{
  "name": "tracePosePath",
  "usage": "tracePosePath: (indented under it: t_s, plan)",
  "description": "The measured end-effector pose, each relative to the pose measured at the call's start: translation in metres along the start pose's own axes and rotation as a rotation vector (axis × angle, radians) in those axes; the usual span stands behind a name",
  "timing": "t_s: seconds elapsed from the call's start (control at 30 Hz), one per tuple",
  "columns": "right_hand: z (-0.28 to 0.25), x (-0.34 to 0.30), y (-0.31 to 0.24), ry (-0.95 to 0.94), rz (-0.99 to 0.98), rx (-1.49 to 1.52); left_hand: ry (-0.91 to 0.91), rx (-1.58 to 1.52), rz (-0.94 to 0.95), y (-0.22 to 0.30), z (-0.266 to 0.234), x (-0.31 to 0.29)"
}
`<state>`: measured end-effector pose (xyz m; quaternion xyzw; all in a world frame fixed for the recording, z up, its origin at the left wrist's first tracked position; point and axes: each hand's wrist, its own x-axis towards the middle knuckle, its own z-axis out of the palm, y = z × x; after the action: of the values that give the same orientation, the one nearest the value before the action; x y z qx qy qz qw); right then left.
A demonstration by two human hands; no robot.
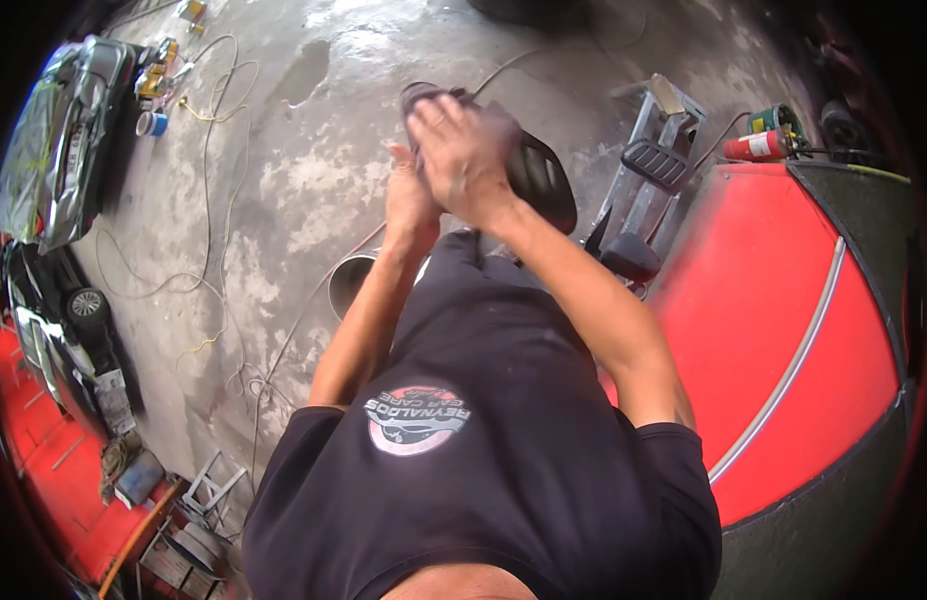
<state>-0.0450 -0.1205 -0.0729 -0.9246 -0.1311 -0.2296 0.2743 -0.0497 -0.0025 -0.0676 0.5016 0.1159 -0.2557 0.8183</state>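
Here's the right hand (459, 160), fingers stretched out over a dark cloth (420, 96); whether it grips the cloth, I can't tell. Left hand (412, 203) tucked close against it, thumb up, fingers hidden, so its grip can't be told either. The cloth sits above the concrete floor (304, 185), a black shell (550, 182) just right of the hands. Farther right, a metal ladder (674, 130) bears a black slotted part (656, 165).

The dark short-sleeved shirt (554, 470) bears a round print (417, 422).
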Motion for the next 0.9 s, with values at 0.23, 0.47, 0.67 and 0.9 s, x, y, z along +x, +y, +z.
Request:
tracePosePath:
  t_s: [0.23, 0.47, 0.67, 0.9]
  plan:
    - [-0.009, -0.007, 0.006, 0.097, 0.031, 0.058, -0.109, 0.083, 0.092, -0.023, -0.019, 0.0]
    - [0.002, -0.01, 0.043, 0.17, 0.278, -0.017, -0.03, 0.052, 0.058, -0.02, -0.022, 0.012]
    - [-0.002, -0.032, -0.013, 0.06, 0.009, 0.01, 0.015, -0.197, 0.149, -0.013, -0.035, 0.038]
    - [-0.026, -0.091, 0.031, 0.108, 0.0, -0.211, 0.213, -0.288, 0.043, -0.002, -0.031, 0.032]
